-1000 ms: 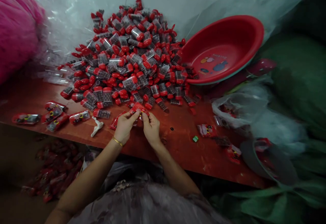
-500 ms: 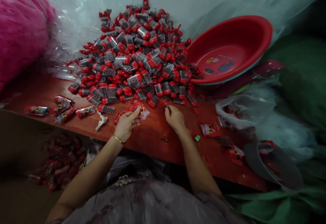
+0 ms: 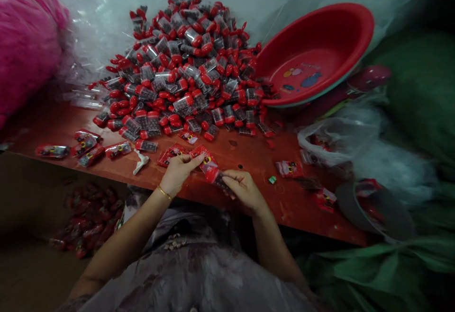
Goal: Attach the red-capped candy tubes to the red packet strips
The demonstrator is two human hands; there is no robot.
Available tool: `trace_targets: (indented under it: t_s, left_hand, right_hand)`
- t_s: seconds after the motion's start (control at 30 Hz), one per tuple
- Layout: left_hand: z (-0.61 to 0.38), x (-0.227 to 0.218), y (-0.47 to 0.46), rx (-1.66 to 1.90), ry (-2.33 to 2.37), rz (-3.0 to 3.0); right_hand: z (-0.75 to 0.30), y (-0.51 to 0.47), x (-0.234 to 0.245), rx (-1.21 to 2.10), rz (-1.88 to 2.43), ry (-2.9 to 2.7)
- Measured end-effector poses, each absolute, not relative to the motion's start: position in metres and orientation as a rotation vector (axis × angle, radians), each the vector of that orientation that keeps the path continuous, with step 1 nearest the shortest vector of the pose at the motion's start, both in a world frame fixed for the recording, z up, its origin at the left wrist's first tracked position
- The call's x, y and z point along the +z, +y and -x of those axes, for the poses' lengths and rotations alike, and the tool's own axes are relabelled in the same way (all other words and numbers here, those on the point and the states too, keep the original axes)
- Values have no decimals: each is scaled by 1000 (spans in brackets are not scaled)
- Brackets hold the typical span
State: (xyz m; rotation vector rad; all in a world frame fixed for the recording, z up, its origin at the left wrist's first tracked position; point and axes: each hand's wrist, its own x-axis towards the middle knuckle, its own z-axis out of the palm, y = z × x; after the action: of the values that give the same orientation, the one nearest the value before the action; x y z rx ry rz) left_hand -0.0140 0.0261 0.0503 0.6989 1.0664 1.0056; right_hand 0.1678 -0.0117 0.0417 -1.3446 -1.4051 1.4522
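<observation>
- Nothing is really coming through as readable text here.
- The red basin (image 3: 320,37) is showing a faint line of writing above some cartoon blobs, but it's blurring out way too much to read.
- The packet (image 3: 208,160) being held is carrying a yellow-and-black print that's too small to make out.
- The capped tube (image 3: 214,174) and the pile of tubes (image 3: 188,66) aren't giving up any legible label either.

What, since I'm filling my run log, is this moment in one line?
left hand: holds red pouch | right hand: holds red-capped tube touching pouch | tube pile behind on table
</observation>
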Motion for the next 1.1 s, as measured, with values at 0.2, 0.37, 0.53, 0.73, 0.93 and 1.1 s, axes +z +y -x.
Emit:
trace_targets:
  t_s: [0.2,0.37,0.53,0.73,0.93,1.1]
  left_hand:
    - [18,49,25,1015,1142,-846]
    - [11,49,21,997,1041,-700]
    - [1,36,15,1083,1042,-582]
    - [-2,31,11,1170,980,-440]
    - [-5,35,13,1152,1009,-393]
    - [-7,36,11,1198,1018,-427]
  right_hand:
    - [-163,-12,32,1415,1331,-1329]
    - [-157,-11,25,1445,1281,-1294]
    - [-142,-11,21,1305,1286,-1273]
    - [-132,-14,12,1176,1311,-1334]
    - [-125,-14,4,1088,1315,-1352]
    - [-117,-15,6,1016,1334,-1327]
